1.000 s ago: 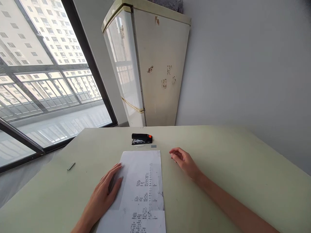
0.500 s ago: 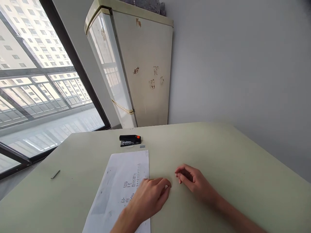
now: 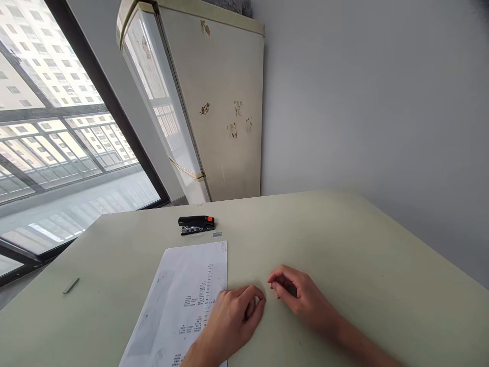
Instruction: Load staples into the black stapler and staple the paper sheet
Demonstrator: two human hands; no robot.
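My left hand (image 3: 237,315) rests over the right edge of the printed paper sheets (image 3: 191,265), thumb and index finger pinched together. Whatever may be between those fingertips is too small to make out. Just to the right, above the tabletop, my right hand (image 3: 296,291) is curled with its fingertips pressed together; anything inside is hidden. A small gap separates the two hands. Beyond the top of the sheets lies a black stapler (image 3: 196,225) with an orange mark, and a short grey strip of staples (image 3: 217,234) is beside it.
Another thin grey strip (image 3: 71,285) lies at the left of the pale green table (image 3: 344,244). Behind the table stand an old white refrigerator (image 3: 229,163) with rusty patches, a grey wall (image 3: 362,102) and a large window (image 3: 69,127) on the left.
The view has shifted slightly, moving the table things left in the picture. Both hands stay pinched, and the gap between them has narrowed a little.
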